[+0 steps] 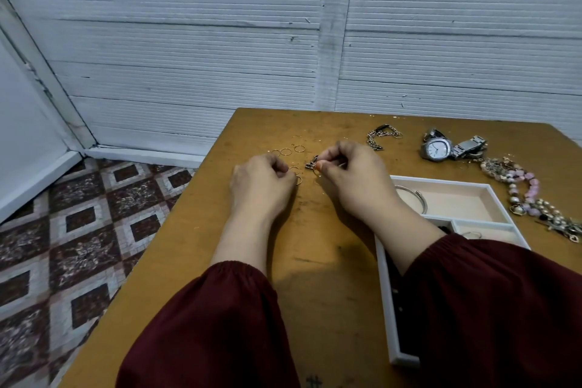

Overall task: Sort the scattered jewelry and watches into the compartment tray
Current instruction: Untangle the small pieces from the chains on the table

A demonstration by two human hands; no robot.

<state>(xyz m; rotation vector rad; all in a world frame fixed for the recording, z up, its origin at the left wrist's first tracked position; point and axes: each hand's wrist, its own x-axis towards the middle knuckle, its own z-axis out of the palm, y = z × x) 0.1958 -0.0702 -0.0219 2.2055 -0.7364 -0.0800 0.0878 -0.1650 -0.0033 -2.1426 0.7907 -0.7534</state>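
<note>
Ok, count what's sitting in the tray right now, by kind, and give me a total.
Bangle: 1
Ring: 1
Total: 2 that can be seen. The sleeve covers part of the tray, and something dark by its edge can't be made out.

White corrugated panel wall (189, 41) stands behind a brown wooden table (315, 249). Floor (78, 230) is tiled in a maroon-and-white diamond pattern. White baseboard (141, 153) runs along the wall foot.

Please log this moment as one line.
right hand pinches dark piece | left hand curled beside loose rings | watch on table | bangle in tray
</note>
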